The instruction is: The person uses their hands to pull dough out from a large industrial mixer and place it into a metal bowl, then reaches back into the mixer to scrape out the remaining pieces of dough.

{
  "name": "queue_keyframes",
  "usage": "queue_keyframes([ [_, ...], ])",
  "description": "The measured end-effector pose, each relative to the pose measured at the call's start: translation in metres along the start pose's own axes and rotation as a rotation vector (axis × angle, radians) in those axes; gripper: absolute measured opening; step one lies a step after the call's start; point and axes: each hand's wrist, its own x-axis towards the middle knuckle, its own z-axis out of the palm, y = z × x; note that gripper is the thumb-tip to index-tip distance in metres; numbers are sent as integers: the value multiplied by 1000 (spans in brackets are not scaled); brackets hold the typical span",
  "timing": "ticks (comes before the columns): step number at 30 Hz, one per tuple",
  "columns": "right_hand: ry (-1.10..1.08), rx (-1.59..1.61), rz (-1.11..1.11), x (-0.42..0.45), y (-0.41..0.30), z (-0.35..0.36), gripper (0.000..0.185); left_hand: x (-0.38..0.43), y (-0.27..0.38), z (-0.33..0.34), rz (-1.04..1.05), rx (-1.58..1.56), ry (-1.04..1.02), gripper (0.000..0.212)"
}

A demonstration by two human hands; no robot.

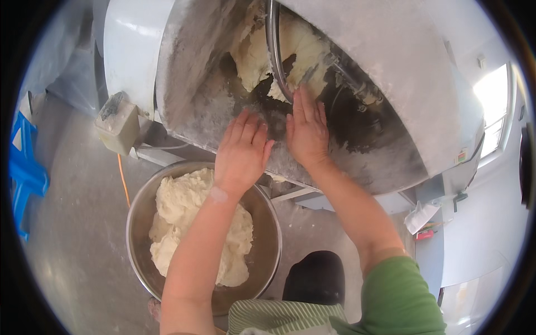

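My left hand (pixel 244 148) is flat, palm down, over the near inner wall of a large metal dough mixer (pixel 201 113). Beside it on the right, my right hand (pixel 309 130) reaches further in, its fingertips near the lower end of a curved metal mixing bar (pixel 274 50). Neither hand grips anything; whether the palms touch the metal is hard to tell. Pale, torn dough (pixel 251 54) clings around the bar and the far inside of the mixer. Below my left forearm, a round steel bowl (pixel 274 251) holds a large lumpy mass of dough (pixel 184 199).
A whitish box-shaped part (pixel 119 125) juts from the mixer's left side, with an orange cord (pixel 124 180) below it. A blue plastic object (pixel 27 167) stands at the far left. On the right, a white bag (pixel 421 215) and a red item (pixel 425 235) lie near a window wall.
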Motion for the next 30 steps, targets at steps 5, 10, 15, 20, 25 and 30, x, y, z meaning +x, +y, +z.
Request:
queue_keyframes([
  [5,-115,-9,134,-12,18,12,62,5,2,1,3,1,23,32],
  [10,-143,67,275,-11,4,6,64,2,-1,7,-25,36,25,34],
  [15,158,471,325,24,5,-3,62,2,1,6,-26,25,7,35],
  [20,182,529,422,50,16,21,67,1,3,7,-37,41,-3,34],
  [25,-92,751,592,68,30,20,71,6,3,8,-15,-6,34,31],
  [30,105,736,677,50,-13,7,56,-2,-5,1,-14,27,10,31],
])
